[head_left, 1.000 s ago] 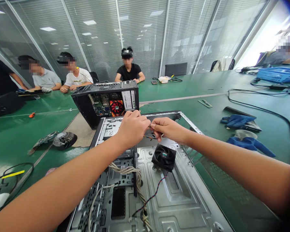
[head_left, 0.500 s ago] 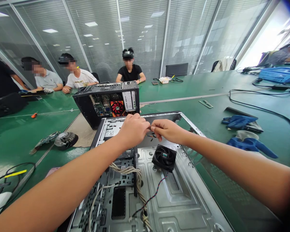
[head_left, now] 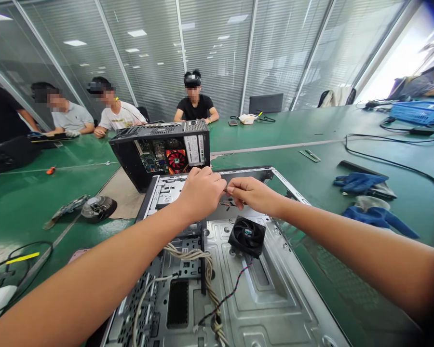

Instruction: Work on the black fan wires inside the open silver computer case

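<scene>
Over the far end of an opened computer case [head_left: 267, 308], my left hand [head_left: 203, 193] and my right hand [head_left: 251, 193] meet almost fingertip to fingertip. Both are closed in a pinch on a thin cable [head_left: 227, 204], whose loose wires show just beneath them; most of it is hidden by the fingers. Below my right hand, a black cooling fan [head_left: 247, 237] lies tilted on the metal floor of the case. Its dark twisted lead trails toward me. A bundle of beige cables [head_left: 209, 274] runs along the drive bay.
Another computer tower [head_left: 130, 159] stands open behind the case. Blue gloves [head_left: 372, 219], a memory module [head_left: 310, 155] and a black cord [head_left: 394, 159] lie to the right. A round cooler [head_left: 99, 208] sits to the left. Several people sit across the green table [head_left: 260, 140].
Both hands stay almost in place, still pinching together. A bit more of the wires shows below the fingers. The view has shifted very slightly.
</scene>
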Motion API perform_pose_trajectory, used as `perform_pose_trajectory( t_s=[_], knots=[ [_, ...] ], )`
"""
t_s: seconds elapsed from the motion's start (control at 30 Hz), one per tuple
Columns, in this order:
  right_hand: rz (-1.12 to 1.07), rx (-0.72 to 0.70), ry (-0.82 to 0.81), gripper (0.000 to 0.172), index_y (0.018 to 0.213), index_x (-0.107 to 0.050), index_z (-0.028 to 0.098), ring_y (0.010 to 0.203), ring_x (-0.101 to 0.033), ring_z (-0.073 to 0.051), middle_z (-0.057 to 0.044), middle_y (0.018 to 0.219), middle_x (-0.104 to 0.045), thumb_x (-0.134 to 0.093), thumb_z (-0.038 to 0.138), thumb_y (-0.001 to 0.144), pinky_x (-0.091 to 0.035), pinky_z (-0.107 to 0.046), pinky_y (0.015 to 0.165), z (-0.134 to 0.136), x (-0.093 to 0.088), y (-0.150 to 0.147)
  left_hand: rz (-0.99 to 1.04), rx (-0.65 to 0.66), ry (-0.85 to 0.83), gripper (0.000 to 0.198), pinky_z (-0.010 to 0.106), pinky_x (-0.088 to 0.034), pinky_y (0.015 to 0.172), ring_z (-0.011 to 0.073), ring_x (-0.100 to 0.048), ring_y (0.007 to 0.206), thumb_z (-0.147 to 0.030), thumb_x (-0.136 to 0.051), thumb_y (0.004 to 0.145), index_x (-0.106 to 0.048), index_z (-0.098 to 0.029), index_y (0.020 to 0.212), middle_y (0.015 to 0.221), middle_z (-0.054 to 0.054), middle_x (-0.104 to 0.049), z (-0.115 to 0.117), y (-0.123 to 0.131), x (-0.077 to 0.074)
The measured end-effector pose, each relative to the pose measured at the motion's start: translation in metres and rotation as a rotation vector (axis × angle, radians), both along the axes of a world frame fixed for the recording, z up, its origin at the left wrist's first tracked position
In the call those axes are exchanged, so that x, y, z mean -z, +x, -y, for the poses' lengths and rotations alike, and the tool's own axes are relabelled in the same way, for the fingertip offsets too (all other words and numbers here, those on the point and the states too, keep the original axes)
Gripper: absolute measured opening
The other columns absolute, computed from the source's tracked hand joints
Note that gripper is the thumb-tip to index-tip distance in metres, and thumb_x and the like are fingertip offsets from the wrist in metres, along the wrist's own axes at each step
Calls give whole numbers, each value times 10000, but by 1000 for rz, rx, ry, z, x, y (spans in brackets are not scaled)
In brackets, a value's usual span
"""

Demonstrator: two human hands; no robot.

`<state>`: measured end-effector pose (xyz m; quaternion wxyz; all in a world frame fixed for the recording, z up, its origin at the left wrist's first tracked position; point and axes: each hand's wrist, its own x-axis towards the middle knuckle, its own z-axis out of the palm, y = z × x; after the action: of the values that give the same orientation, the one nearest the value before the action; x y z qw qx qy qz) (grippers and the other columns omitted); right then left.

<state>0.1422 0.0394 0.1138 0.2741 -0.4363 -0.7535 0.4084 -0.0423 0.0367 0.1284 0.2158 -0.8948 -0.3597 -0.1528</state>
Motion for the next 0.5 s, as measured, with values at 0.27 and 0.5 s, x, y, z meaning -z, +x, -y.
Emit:
perform_pose_trajectory(
  t_s=[0.27,0.5],
  knots=[
    [-227,54,-303,199,711,-502,186,468,-462,-80,35,571,-505,-511,275,889,-303,-241,498,4,-2,0,-40,58,203,226,379,-279,735,223,-505,841,-166,-451,915,-603,-167,748,771,52,-650,1,-1,0],
    [-238,49,-341,199,714,-515,190,478,-452,-92,36,566,-498,-546,304,874,-312,-258,512,3,-1,2,-50,79,201,245,376,-276,739,213,-504,837,-187,-444,934,-611,-173,755,776,51,-644,0,-2,4]
  ],
)
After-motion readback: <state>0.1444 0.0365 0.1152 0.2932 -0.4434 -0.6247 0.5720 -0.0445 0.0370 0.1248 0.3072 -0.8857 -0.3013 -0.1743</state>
